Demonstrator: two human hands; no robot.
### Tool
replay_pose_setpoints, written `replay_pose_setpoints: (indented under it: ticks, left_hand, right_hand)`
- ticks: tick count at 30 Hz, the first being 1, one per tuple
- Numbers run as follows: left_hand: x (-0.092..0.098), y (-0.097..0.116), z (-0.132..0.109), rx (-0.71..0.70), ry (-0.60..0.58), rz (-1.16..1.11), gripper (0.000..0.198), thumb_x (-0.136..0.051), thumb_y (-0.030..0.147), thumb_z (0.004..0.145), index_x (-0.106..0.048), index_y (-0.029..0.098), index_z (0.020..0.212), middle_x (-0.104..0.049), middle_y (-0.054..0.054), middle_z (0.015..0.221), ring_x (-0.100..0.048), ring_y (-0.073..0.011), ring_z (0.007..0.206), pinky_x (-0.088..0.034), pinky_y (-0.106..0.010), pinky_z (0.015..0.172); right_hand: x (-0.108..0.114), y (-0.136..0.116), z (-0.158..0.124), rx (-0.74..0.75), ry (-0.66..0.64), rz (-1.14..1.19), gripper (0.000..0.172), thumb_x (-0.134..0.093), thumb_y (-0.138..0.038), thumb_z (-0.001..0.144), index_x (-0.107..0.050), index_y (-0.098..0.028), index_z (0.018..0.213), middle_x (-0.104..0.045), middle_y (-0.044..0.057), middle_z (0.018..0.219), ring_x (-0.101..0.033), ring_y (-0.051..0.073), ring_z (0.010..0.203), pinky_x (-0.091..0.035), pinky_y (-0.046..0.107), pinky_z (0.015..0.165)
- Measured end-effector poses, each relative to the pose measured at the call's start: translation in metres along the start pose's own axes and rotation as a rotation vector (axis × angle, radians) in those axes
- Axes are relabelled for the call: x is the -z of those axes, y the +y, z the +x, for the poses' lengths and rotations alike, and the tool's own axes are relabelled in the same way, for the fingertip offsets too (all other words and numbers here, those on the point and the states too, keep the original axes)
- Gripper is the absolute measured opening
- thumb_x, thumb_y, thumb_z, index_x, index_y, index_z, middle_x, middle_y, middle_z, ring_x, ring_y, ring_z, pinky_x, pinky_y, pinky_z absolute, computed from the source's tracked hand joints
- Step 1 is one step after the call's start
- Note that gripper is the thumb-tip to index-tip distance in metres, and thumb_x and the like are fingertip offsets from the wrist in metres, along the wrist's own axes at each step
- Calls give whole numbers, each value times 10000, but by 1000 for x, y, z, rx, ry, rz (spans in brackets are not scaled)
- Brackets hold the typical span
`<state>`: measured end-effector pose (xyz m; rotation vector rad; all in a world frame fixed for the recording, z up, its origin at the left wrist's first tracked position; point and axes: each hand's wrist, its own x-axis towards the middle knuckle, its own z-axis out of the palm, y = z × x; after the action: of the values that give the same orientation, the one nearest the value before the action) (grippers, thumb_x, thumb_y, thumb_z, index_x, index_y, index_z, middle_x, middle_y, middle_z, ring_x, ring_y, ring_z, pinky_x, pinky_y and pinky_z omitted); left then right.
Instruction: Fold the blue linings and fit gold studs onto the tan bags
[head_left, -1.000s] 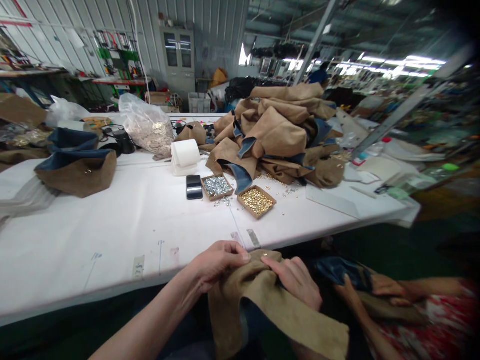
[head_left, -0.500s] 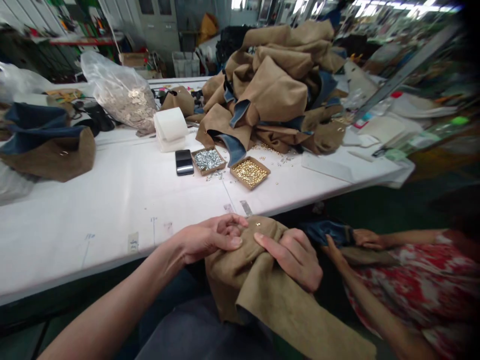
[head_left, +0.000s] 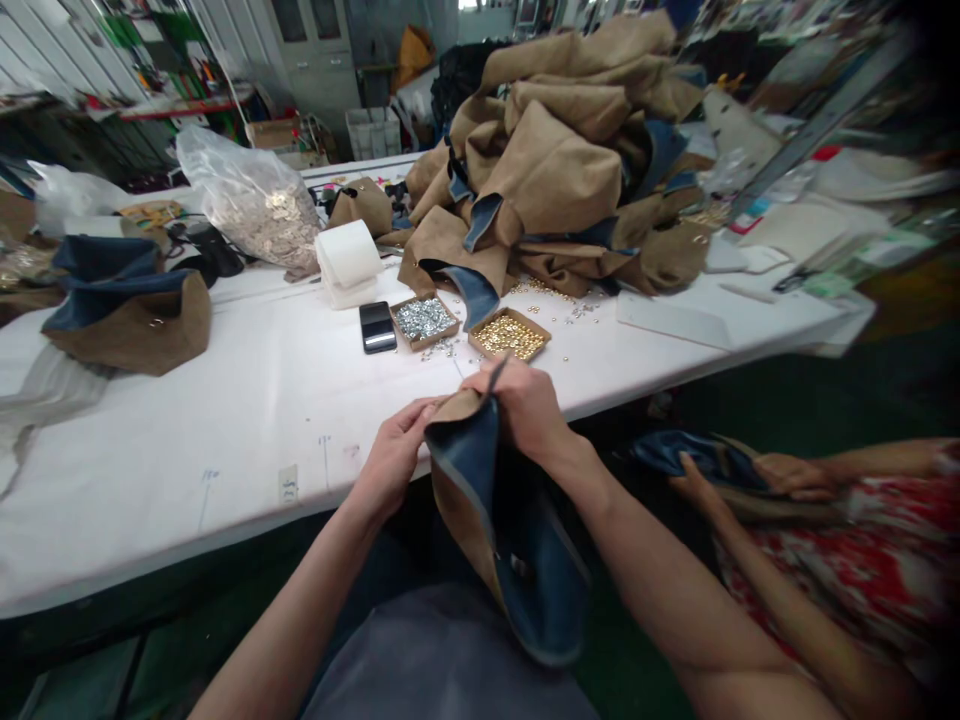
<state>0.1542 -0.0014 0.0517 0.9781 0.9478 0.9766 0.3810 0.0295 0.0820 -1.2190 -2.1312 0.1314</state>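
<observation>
Tan suede piece (head_left: 480, 490) with blue lining, top edge pinched closed between left hand (head_left: 394, 455) and right hand (head_left: 525, 405) fingers

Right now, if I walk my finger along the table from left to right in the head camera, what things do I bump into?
Folded tan and blue fabric piece → clear bag of metal bits → white roll → black phone → box of silver studs → box of gold studs → big pile of tan fabric.
</observation>
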Motion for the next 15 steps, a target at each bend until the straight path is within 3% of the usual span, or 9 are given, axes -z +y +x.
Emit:
replay_pose_setpoints:
  ticks: [4, 7, 11, 15]
  left_hand:
    - [16, 1, -1, -76, 163, -9, 415, -863, 590, 943, -797, 184, 886, -735, -3, 857, -552, -156, 822, -456, -272, 802]
    - [32, -4, -2, -61, 223, -16, 433, -891, 579, 911, -761, 173, 835, -669, 18, 759, -494, -131, 748, -423, -259, 754]
    - [53, -11, 2, -14, 211, -40, 348, -886, 498, 887, -824, 157, 867, -753, -28, 823, -601, -160, 802, -500, -286, 832]
    - [69, -17, 8, -1, 170, -86, 225, -864, 371, 851, -808, 164, 782, -764, -28, 807, -625, -157, 792, -513, -292, 846]
  right_hand:
    - [-5, -4, 61, 44, -193, -182, 297, -686, 2, 947, -858, -238, 913, -786, 51, 957, -700, 232, 943, -452, 335, 780]
    - [-7, -24, 89, -28, -331, -297, 229, -702, -87, 983, -891, -216, 968, -827, 109, 1011, -760, 280, 954, -471, 355, 784]
    - [-10, -49, 101, -163, -509, -328, 201, -714, -174, 1018, -902, -154, 1084, -846, 182, 1113, -802, 328, 1049, -547, 354, 869]
    - [-18, -55, 98, -197, -524, -336, 278, -639, -160, 1050, -897, -146, 1151, -842, 208, 1182, -804, 343, 1103, -576, 390, 976]
